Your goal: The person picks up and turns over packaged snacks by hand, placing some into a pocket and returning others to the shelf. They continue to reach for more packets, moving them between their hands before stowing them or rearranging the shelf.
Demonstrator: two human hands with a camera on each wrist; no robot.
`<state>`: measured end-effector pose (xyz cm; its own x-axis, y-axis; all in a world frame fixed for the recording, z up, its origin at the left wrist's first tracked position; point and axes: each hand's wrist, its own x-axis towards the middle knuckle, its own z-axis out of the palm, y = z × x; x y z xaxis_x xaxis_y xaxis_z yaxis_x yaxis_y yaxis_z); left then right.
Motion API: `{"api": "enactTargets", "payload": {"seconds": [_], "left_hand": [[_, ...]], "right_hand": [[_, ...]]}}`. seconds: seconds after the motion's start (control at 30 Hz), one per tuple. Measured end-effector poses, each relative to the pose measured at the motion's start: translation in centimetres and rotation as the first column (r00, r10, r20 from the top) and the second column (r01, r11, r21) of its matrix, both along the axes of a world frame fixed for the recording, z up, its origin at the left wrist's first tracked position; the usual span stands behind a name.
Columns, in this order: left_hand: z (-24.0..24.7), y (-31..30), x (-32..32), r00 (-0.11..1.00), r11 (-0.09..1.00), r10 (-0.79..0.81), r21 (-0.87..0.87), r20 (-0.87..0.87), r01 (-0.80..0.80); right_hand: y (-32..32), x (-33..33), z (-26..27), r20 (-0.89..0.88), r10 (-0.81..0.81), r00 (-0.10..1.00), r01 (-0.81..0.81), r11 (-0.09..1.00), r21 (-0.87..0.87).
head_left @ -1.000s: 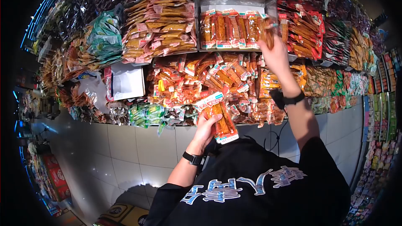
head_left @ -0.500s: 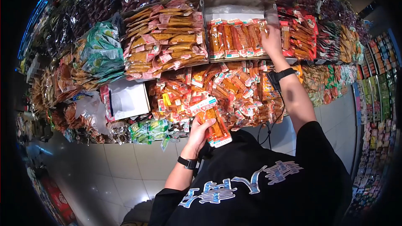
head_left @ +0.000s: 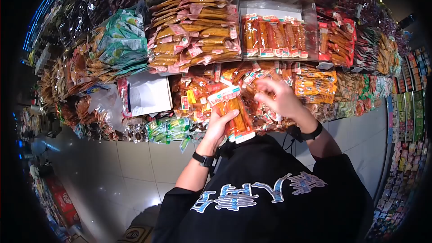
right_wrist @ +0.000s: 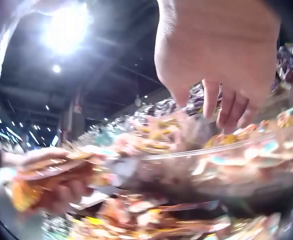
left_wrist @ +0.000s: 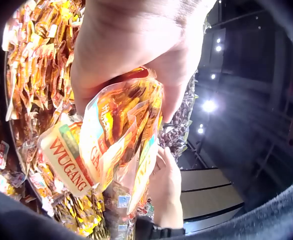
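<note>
Where the left wrist view comes close, the word WUGANG reads in red capitals on the white end strip of the snack packets [left_wrist: 117,131], which the left hand [head_left: 219,127] grips in a fanned bundle, fingers curled round their clear, glossy plastic (the other lettering is too creased to read). The bundle sits just in front of the front edge of the shelving [head_left: 324,65], at its lower tier, near the heap of loose packets [head_left: 211,85] piled there. The right hand [head_left: 280,99] hangs over that heap just beside the bundle, fingers loosely bent and grasping nothing that shows. At the upper tier's front edge a clear-walled tray [head_left: 270,8] holds a neat row of orange packets with red-and-white ends. A white carton [head_left: 150,93] stands toward the lower tier's left end, with green bags [head_left: 121,36] above it. Grey floor tiles [head_left: 135,162] run below, and ceiling spotlights [left_wrist: 209,106] glare overhead. The person's black shirt [head_left: 270,216] bears pale blue characters.
</note>
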<state>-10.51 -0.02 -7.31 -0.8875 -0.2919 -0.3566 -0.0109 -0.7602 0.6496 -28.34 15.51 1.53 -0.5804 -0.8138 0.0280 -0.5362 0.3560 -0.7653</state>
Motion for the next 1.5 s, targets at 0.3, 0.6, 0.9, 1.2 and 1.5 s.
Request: {"api": "enactTargets", "payload": {"seconds": [0.3,0.6,0.9,1.2,1.5], "left_hand": [[1.8,0.3,-2.3,0.997,0.999,-0.016,-0.037,-0.079,0.013],[1.5,1.0,-2.6,0.999,0.982,0.037,-0.184,-0.027,-0.042],[0.9,0.7,-1.1,0.996,0.984,0.091,-0.153,-0.013,-0.092],[0.0,1.2,0.2,0.993,0.984,0.112,-0.141,0.024,-0.107],[0.1,1.1,0.5,0.997,0.997,0.069,0.028,0.039,-0.07]], "right_hand": [[-0.4,4.6,-2.4,0.122,-0.081,0.989,0.097,0.987,-0.127],[0.4,4.3,-4.5,0.219,-0.172,0.961,0.202,0.971,-0.126],[-0.5,-2.7,-1.9,0.351,-0.123,0.928,0.276,0.861,-0.427],[3.0,-18.2,-0.8,-0.773,-0.45,0.447,0.466,0.855,-0.228],[2.1,-16.1,-5.5,-0.662,-0.271,0.699,0.505,0.842,0.188]]}}
